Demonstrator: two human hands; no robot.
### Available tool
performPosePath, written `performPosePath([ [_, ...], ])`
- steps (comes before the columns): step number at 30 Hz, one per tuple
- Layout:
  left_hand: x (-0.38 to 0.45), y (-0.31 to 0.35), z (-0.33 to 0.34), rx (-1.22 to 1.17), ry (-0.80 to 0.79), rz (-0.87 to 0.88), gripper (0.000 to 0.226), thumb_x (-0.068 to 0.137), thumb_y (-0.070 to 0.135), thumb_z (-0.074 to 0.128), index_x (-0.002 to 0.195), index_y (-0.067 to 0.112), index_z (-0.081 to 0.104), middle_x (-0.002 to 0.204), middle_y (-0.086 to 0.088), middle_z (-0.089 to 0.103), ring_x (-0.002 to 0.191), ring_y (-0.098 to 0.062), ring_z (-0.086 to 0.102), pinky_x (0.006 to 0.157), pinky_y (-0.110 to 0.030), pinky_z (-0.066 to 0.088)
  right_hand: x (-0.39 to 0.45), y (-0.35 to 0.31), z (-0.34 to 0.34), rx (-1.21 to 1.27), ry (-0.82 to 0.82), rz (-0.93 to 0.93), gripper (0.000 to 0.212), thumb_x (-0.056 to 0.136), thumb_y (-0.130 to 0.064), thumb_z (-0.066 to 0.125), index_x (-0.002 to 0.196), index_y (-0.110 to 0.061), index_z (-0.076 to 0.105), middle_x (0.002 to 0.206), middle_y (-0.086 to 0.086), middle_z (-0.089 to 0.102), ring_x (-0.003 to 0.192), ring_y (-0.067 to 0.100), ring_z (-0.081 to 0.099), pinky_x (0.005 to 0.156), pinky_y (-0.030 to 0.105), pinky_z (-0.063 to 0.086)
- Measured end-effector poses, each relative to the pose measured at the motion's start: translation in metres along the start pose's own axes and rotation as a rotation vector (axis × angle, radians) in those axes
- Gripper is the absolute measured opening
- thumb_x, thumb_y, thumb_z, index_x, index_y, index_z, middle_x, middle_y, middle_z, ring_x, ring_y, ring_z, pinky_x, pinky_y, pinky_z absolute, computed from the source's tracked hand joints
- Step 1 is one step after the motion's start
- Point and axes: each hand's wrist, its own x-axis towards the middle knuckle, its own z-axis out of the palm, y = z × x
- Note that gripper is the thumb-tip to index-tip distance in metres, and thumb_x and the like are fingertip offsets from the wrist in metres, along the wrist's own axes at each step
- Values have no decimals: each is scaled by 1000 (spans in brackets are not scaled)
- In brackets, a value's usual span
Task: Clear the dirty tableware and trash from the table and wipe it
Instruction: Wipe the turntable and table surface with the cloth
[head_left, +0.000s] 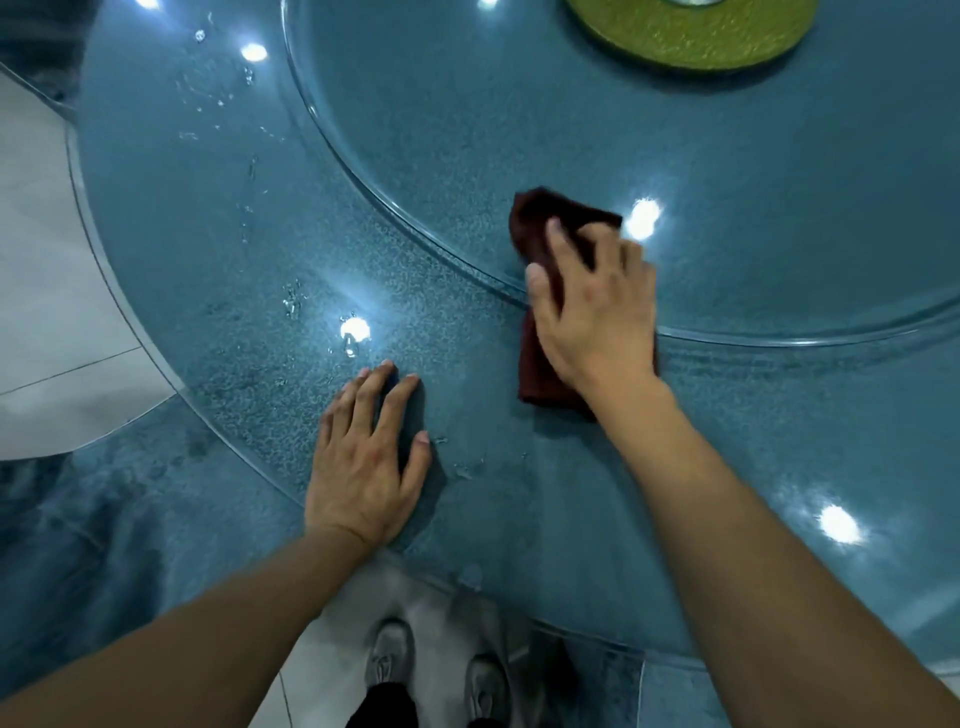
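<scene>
raised turntable rim (415, 228) across tabletop (208, 218)

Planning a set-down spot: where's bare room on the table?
Bare glass between the left hand and cloth; also the turntable below the green disc. Droplets dot the far left; the right hand occupies the turntable's near rim.

left hand (363, 457) flat, fingers spread | right hand (597, 306) palm-down, pressing

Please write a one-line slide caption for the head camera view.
Right hand presses a dark red cloth onto the wet blue table; left hand rests flat.
</scene>
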Motion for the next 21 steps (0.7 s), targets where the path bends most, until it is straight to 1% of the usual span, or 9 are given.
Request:
performPosePath([
  [2,0,0,0,-1,4,7,59,96,45,37,149,20,43,158,-7,36,148,-31,31,121,-50,25,-7,8,17,-153,-217,-125,63,95,-52,34,150,-22,44,148,14,45,125,37,44,99,50,35],
  [4,1,0,1,-5,10,8,59,95,44,38,149,20,44,157,-8,37,147,-32,32,121,-50,25,-12,29,20,-214,-296,-259,71,90,-48,43,156,-25,31,156,11,36,131,35,39,102,50,33],
  [6,1,1,1,-6,15,2,60,94,43,39,149,19,44,157,-8,38,147,-32,33,120,-50,26,-5,47,19,-226,-259,-314,72,88,-36,57,155,-25,33,154,9,40,127,36,43,99,49,35],
  [8,0,3,0,-13,13,-3,60,93,43,40,149,20,44,157,-8,38,147,-32,32,120,-50,26,-2,48,28,-261,-155,-302,66,88,-24,63,151,-23,42,143,8,50,118,36,50,93,49,39],
  [11,-1,3,0,-10,15,-2,61,93,43,40,149,19,44,157,-8,38,147,-31,31,121,-50,26,-7,39,44,-298,-15,-337,58,87,-10,62,144,-15,51,120,9,59,99,35,54,83,47,41],
  [15,-1,4,0,-2,14,-6,61,92,44,41,148,19,44,158,-8,37,148,-31,31,121,-50,26,-9,42,44,-295,96,-459,43,92,-9,58,135,-12,59,102,8,59,88,31,47,73,44,36],
  [18,-1,2,0,1,-1,-7,62,93,46,40,150,20,42,159,-6,35,149,-30,28,122,-50,24,-19,33,45,-206,81,-540,22,93,-13,57,112,-12,68,92,7,58,86,29,47,68,42,41],
  [19,-2,2,0,2,-6,-6,62,93,46,40,150,20,41,159,-6,34,149,-30,28,122,-49,24,-22,27,46,-188,51,-498,17,91,-12,59,104,-12,69,91,8,58,85,29,51,67,41,42],
  [21,-2,3,-2,-4,-11,-8,63,92,46,40,150,21,41,159,-6,34,149,-29,27,123,-48,22,-29,14,43,-167,1,-334,11,85,-9,67,96,-11,69,91,9,59,83,32,56,66,41,44],
])
